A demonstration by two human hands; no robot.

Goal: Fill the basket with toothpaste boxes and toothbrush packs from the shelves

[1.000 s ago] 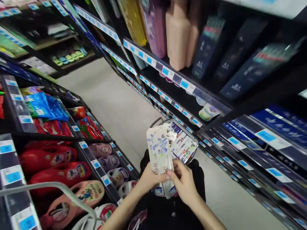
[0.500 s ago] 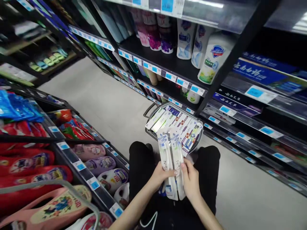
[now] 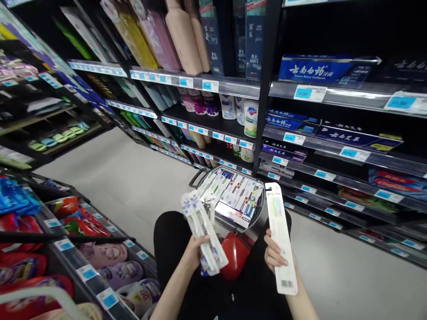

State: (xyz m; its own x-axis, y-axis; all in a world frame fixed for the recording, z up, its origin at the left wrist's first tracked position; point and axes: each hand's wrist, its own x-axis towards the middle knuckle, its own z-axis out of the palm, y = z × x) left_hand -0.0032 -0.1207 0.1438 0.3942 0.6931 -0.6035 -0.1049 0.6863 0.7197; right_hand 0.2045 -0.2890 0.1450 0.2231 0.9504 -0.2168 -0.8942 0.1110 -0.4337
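My left hand (image 3: 194, 254) is closed round a small fanned bunch of toothbrush packs (image 3: 205, 235), white and clear with bluish prints at their tops. In my right hand (image 3: 274, 254) is a single toothbrush pack (image 3: 280, 238), held upright, its printed side with a barcode at the bottom facing me. Just beyond both hands stands a basket (image 3: 260, 212) filled with rows of boxes (image 3: 235, 189), mostly white with purple, green and orange labels. The packs in my left hand overlap the basket's near left side.
Ahead and right, shelves (image 3: 233, 86) carry bottles and blue toothpaste boxes (image 3: 327, 70) above price tags. To my left, a low shelf unit (image 3: 85, 266) holds detergent bottles and bags. A shiny red object (image 3: 236, 255) sits between my knees. Grey floor (image 3: 110, 164) runs along the aisle.
My hands have moved apart, and the packs held together before are now split between them. My right hand's pack has moved right. The view has tilted up, showing more shelves.
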